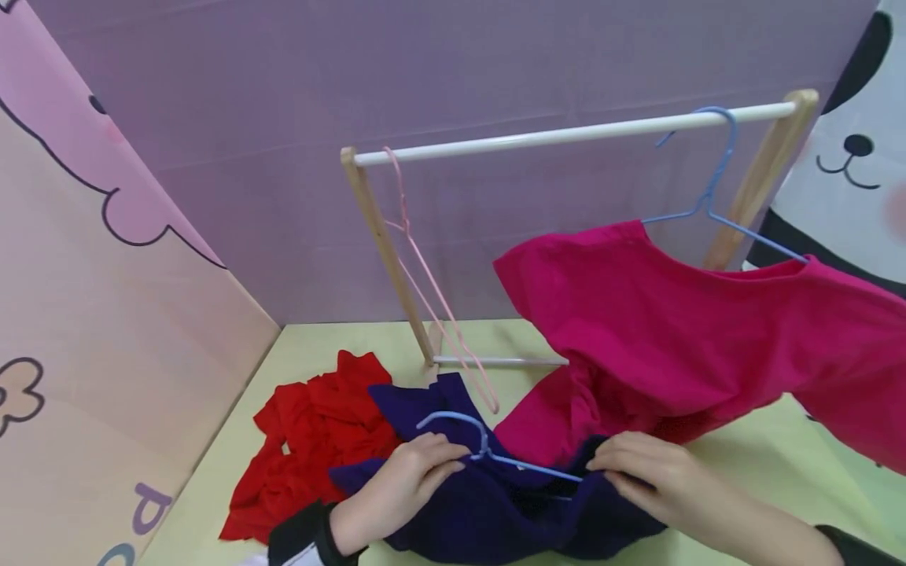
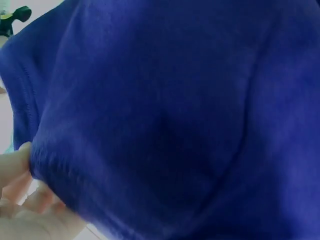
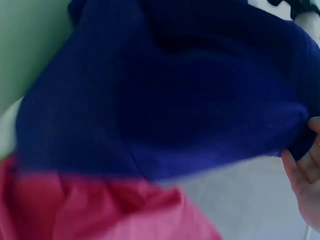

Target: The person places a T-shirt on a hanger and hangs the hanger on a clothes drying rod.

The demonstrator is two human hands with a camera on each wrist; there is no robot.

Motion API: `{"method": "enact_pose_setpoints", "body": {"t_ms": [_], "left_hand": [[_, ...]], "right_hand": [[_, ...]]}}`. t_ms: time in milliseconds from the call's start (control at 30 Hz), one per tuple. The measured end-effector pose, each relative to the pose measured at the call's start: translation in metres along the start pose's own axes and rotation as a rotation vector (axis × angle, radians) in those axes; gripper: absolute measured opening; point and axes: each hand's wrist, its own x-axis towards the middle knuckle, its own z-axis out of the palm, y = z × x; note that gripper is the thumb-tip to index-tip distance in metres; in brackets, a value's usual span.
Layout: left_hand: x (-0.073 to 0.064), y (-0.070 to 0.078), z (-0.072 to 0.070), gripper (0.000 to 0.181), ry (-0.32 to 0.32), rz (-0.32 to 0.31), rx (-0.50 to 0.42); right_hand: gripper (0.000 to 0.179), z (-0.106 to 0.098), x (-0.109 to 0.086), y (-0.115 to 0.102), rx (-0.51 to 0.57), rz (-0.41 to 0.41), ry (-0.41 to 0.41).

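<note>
Matt cloth navy shirt (image 1: 467, 515), smooth blue hanger (image 1: 484, 446), smooth wooden rack posts (image 1: 388, 255)

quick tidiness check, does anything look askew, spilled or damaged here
Nothing visible looks spilled or damaged. The red garment looks untidy: it lies crumpled on the table, left of the navy garment, whereas the magenta shirt hangs from the rack.

1 navy garment (image 1: 488, 515): plain cloth, short slv w/ stitched edge; crumpled, in folds over pale yellow surface (image 1: 304, 346), opening gaping up; edges pinched by left hand (image 1: 406, 479) & right hand (image 1: 654, 475).
1 lt-blue hanger (image 1: 484, 446): thin, hook up, curving l.; one arm slopes dn to opening, rest hidden.
</note>
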Motion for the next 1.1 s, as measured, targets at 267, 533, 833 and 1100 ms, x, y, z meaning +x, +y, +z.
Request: {"method": "enact_pose_setpoints", "body": {"t_ms": [267, 533, 833, 1100], "left_hand": [[0.003, 0.011, 0.008, 0.014, -0.029, -0.074, -0.128], [0.003, 0.013, 0.010, 0.015, 0.038, -0.042, -0.173], [0.001, 0.012, 0.008, 0.016, -0.004, -0.086, -0.213], [-0.001, 0.011, 0.004, 0.019, 0.032, -0.008, -0.171]], "right_hand": [[0.021, 0.028, -0.006, -0.008, 0.175, 0.044, -0.024], [0.027, 0.022, -0.016, -0.016, -0.033, 0.540, -0.106], [0.015, -0.003, -0.038, -0.010, 0.266, 0.676, -0.116], [0.028, -0.036, -0.077, 0.003, 0.300, 0.614, -0.160]]}}
